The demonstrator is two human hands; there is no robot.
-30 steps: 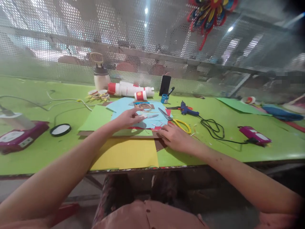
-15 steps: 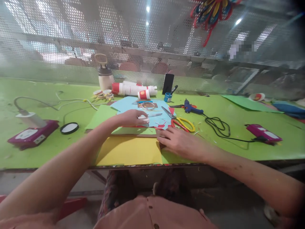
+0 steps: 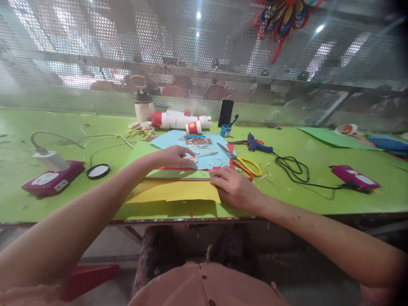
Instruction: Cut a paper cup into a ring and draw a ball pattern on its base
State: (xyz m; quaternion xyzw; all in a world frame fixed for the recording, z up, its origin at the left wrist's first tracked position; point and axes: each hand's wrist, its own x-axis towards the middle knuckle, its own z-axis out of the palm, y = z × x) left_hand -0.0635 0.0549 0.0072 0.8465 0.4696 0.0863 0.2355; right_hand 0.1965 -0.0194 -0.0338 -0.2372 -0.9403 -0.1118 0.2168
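My left hand [image 3: 175, 156] is over the light blue paper [image 3: 168, 140], fingers closed round a small white object [image 3: 191, 160] whose kind I cannot make out. Beside it lies a pale pen-like stick [image 3: 208, 154]. My right hand [image 3: 234, 187] grips the near right corner of the stack of coloured paper, its thumb side against the edge. Out of the stack's front sticks a yellow sheet [image 3: 178, 191], its near edge raised a little off the table. Scissors [image 3: 244, 165] with red and yellow handles rest just beyond my right hand.
A blue glue gun [image 3: 258, 144] with a black cord lies to the right, near a purple power strip [image 3: 355, 176]. Another purple strip [image 3: 54, 180] and a round black-rimmed disc [image 3: 98, 171] are at left. Paper cups [image 3: 194, 127], a phone [image 3: 225, 112] and a bottle [image 3: 144, 106] stand behind.
The yellow sheet's near edge has lifted and moved away from the table's front edge. My right hand has shifted slightly left, its fingers closer together. The left hand has barely moved.
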